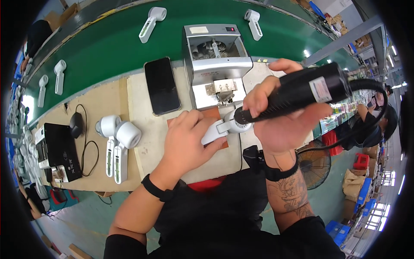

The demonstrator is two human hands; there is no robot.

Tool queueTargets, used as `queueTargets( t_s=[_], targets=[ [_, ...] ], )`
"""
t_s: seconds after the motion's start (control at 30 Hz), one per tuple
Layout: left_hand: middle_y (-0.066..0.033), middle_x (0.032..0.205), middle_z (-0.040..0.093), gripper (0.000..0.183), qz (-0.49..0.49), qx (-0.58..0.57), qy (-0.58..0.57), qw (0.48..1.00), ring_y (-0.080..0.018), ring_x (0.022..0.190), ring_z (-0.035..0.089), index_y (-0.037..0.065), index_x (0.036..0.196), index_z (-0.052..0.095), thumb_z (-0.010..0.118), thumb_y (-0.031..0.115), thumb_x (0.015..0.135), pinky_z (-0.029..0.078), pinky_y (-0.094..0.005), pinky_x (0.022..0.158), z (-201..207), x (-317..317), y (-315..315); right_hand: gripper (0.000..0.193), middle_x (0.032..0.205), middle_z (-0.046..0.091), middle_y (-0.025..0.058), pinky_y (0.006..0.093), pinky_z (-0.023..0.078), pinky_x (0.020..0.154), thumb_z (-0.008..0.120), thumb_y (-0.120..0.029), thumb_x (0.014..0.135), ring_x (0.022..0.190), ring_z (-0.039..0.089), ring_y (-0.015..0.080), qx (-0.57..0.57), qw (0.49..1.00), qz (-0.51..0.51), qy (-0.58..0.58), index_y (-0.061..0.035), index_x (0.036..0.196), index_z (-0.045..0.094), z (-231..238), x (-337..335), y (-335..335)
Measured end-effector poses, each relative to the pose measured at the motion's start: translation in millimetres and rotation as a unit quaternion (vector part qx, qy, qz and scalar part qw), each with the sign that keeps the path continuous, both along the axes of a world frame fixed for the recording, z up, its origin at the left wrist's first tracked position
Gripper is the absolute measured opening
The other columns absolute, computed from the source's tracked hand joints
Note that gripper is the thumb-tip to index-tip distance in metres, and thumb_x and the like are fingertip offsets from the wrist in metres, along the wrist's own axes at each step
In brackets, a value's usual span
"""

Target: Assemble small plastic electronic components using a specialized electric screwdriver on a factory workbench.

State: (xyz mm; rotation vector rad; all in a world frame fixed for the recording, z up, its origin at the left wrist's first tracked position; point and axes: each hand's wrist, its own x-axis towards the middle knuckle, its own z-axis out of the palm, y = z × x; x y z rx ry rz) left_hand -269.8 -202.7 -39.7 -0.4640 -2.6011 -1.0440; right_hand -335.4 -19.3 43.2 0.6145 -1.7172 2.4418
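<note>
My left hand pinches the handle of a white handheld fan against the work table, thumb and fingers on either side. A black electric screwdriver lies tilted in my right hand, its nose meeting the fan's round head. Whether the bit sits in a screw is hidden. Under the fan is a reddish-brown mat. Just beyond stands a grey screw feeder with loose screws in its tray.
Left of the feeder lies a black phone. Two white fans rest on the left of the table, near a black box with a cable. More fans lie on the green conveyor belt. The screwdriver's thick cable loops right.
</note>
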Motion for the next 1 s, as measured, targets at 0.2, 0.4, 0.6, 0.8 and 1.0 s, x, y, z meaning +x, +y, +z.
queueTargets(
  t_s=[0.2, 0.4, 0.6, 0.8, 1.0],
  targets=[
    [-0.0065, 0.093, 0.061, 0.046, -0.001, 0.007, -0.005, 1.0, -0.0299, 0.09, 0.062, 0.011, 0.107, 0.076, 0.092, 0.026, 0.067, 0.05, -0.0409, 0.079, -1.2, 3.8, 6.0, 0.112, 0.068, 0.058, 0.0076, 0.0356, 0.048, 0.064, 0.033, -0.101, 0.08, 0.06, 0.055, 0.0179, 0.039, 0.999, 0.0, -0.028, 0.0008, 0.126, 0.044, 2.4, 24.2, 8.6],
    [-0.0066, 0.093, 0.061, 0.045, 0.004, -0.003, -0.003, 1.0, -0.0303, 0.091, 0.062, 0.012, 0.106, 0.076, 0.092, 0.025, 0.066, 0.05, -0.0408, 0.079, 0.5, 6.6, 6.9, 0.11, 0.07, 0.06, 0.0088, 0.0347, 0.05, 0.063, 0.036, -0.099, 0.082, 0.059, 0.055, 0.0173, 0.051, 0.998, -0.015, -0.027, 0.0017, 0.123, 0.045, -7.2, 28.0, 6.8],
    [-0.0074, 0.094, 0.062, 0.042, -0.009, 0.006, 0.016, 1.0, -0.0314, 0.09, 0.064, 0.01, 0.104, 0.075, 0.091, 0.022, 0.067, 0.051, -0.0423, 0.079, 3.6, 3.5, 13.6, 0.107, 0.07, 0.057, 0.0048, 0.0317, 0.05, 0.062, 0.048, -0.1, 0.074, 0.061, 0.057, 0.0152, 0.073, 0.996, -0.022, -0.042, -0.0034, 0.122, 0.047, -15.1, 35.3, 5.9],
    [-0.0152, 0.103, 0.068, 0.042, -0.019, -0.005, 0.043, 0.999, -0.0401, 0.098, 0.066, 0.005, 0.106, 0.071, 0.087, 0.015, 0.069, 0.054, -0.0462, 0.089, 1.0, 16.7, 22.5, 0.054, 0.12, 0.064, 0.0049, 0.0282, 0.053, 0.091, 0.082, -0.016, 0.089, 0.103, 0.06, 0.0109, -0.094, 0.982, 0.096, -0.132, 0.0036, 0.134, 0.059, -50.8, 58.2, 4.9],
    [-0.019, 0.111, 0.07, 0.041, -0.07, 0.019, 0.043, 0.996, -0.043, 0.106, 0.065, 0.0, 0.11, 0.071, 0.085, 0.022, 0.078, 0.05, -0.0493, 0.093, 26.7, 39.6, 60.3, 0.071, 0.115, 0.068, 0.0158, 0.0367, 0.05, 0.099, 0.079, -0.044, 0.092, 0.107, 0.063, 0.0239, 0.148, 0.986, -0.034, 0.067, 0.0041, 0.139, 0.057, 0.8, 67.9, 30.8]
  ],
)
